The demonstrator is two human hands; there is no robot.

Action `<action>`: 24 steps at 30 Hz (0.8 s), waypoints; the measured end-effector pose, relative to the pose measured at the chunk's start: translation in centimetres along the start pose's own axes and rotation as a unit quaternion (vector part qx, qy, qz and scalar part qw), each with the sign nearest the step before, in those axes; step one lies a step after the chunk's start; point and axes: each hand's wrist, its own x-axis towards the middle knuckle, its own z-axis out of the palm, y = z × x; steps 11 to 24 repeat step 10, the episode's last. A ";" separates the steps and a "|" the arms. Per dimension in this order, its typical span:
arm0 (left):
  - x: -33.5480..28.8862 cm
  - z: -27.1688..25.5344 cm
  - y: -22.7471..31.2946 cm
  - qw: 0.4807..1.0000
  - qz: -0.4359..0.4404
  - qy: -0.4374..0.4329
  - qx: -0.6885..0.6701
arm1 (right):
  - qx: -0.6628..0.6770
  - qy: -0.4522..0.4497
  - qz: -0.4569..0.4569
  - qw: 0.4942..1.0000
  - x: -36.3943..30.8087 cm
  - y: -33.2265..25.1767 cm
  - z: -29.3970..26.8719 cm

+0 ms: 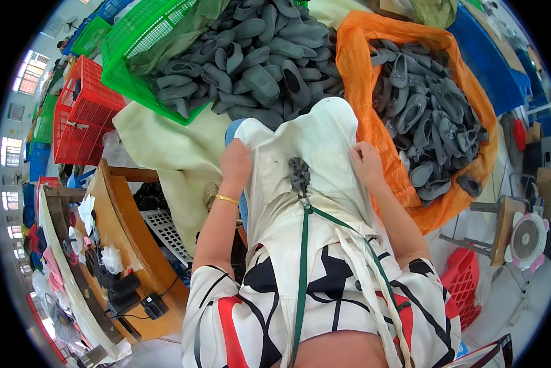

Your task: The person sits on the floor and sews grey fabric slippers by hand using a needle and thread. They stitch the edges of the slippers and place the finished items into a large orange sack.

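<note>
A white apron (312, 132) is spread over my lap and knees. My left hand (235, 162), with a gold bracelet at the wrist, is closed on the apron's left edge. On the other side my right hand (366, 162) pinches its right edge. Between them, on the apron, lies a small dark grey bunched thing (298, 175), tied to a green cord (303, 264) that hangs from my neck. Beyond my knees spreads a big heap of grey slip-on shoes (257, 67). An orange sack (358, 67), full of more grey shoes (432, 116), stands open beyond my right hand.
A green plastic basket (119, 67) is tipped behind the shoe heap, with a red crate (85, 110) to its left. Pale cloth (177, 147) covers the floor there. A wooden table (134, 245) stands at my left. A small fan (527, 239) and red basket (462, 285) are at right.
</note>
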 end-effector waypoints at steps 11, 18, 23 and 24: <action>-0.2 -8.1 -4.9 0.976 -0.028 0.214 -0.005 | 0.084 0.032 0.064 0.994 0.7 -2.5 -5.0; -0.2 -8.1 -4.9 0.976 -0.028 0.214 -0.005 | 0.084 0.032 0.064 0.994 0.7 -2.5 -5.0; -0.2 -8.1 -4.9 0.976 -0.028 0.214 -0.005 | 0.084 0.032 0.064 0.994 0.7 -2.5 -5.0; -0.2 -8.1 -4.9 0.976 -0.028 0.214 -0.005 | 0.084 0.032 0.064 0.994 0.7 -2.5 -5.0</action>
